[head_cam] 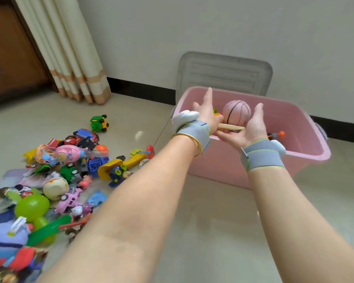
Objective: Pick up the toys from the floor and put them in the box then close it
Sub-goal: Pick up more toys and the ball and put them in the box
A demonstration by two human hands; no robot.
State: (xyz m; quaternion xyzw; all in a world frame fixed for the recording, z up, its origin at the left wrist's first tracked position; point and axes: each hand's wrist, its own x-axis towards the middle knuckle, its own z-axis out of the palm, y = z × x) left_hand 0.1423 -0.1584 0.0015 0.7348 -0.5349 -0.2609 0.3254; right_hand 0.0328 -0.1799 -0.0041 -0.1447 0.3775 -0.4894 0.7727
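Both hands over pink box (pixel 307 154): left hand (pixel 207 116) spread wide, right hand (pixel 248 129) open, palm up under wooden stick (pixel 231 126). Pink ball (pixel 236 112) between them, probably light, smooth; cup from both sides.

The floor (pixel 213 221) is pale tile. A pink box (pixel 253 160) stands on it under both grips. Toys (pixel 55 180) lie heaped left of the grips.

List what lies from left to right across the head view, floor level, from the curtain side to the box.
Striped beige curtain → green and yellow toy truck → left hand → pink ball with dark lines → right hand → far right rim of the pink plastic box.
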